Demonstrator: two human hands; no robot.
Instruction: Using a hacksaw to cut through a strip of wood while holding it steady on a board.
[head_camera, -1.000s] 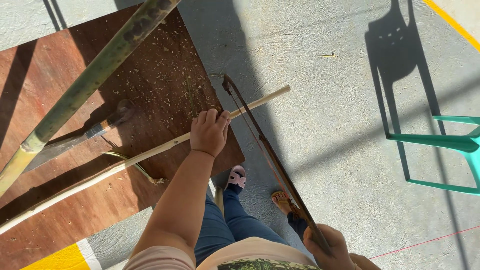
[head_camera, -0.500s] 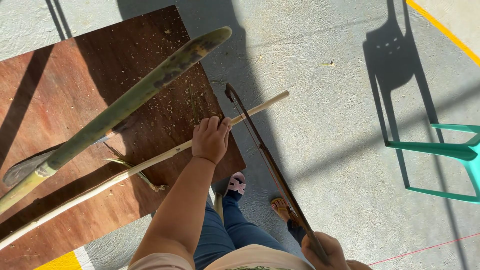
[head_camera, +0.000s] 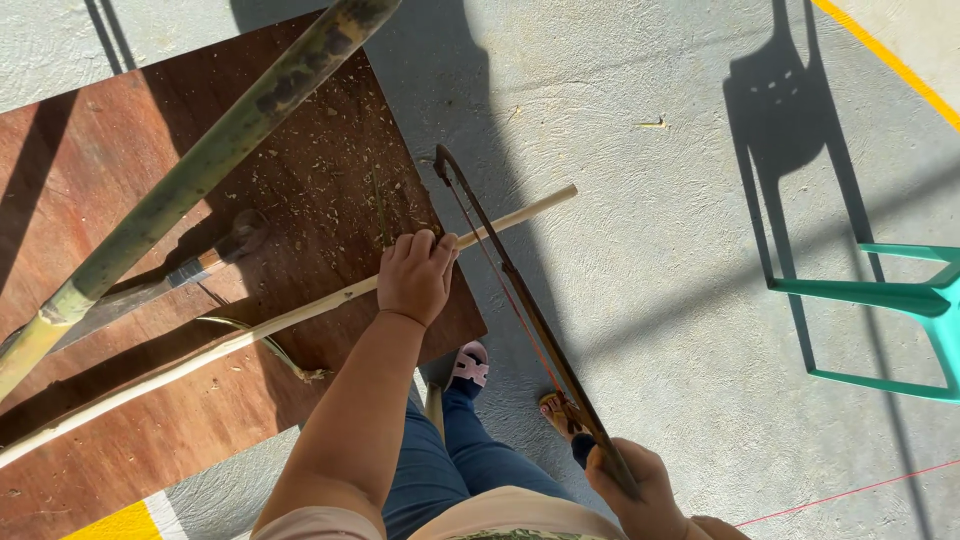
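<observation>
A long, thin, pale peeled wooden stick (head_camera: 300, 318) lies across the reddish-brown plywood counter (head_camera: 120, 180), its long axis running from the counter's lower left corner up to the right, with its cut tip jutting past the counter's right edge over the grey concrete floor (head_camera: 640, 200). The left hand (head_camera: 415, 275) presses down on the stick at that right edge, fingers (head_camera: 425, 245) curled together over it and clamped on the wood. The right hand (head_camera: 635, 485) is closed around the handle of a rusty metal-framed hacksaw (head_camera: 520, 310), whose long frame slants from the hand up and to the left; it crosses the stick just right of the left hand, at the overhang. On the counter, above the stick, a thick green bamboo pole (head_camera: 210, 160) slopes the same way, well apart from it, over scattered sawdust. Below the counter's right edge show blue-jeaned legs and a pink sandal (head_camera: 468, 368). Far right of the counter stands a teal plastic chair (head_camera: 880, 300), clear of the saw.
</observation>
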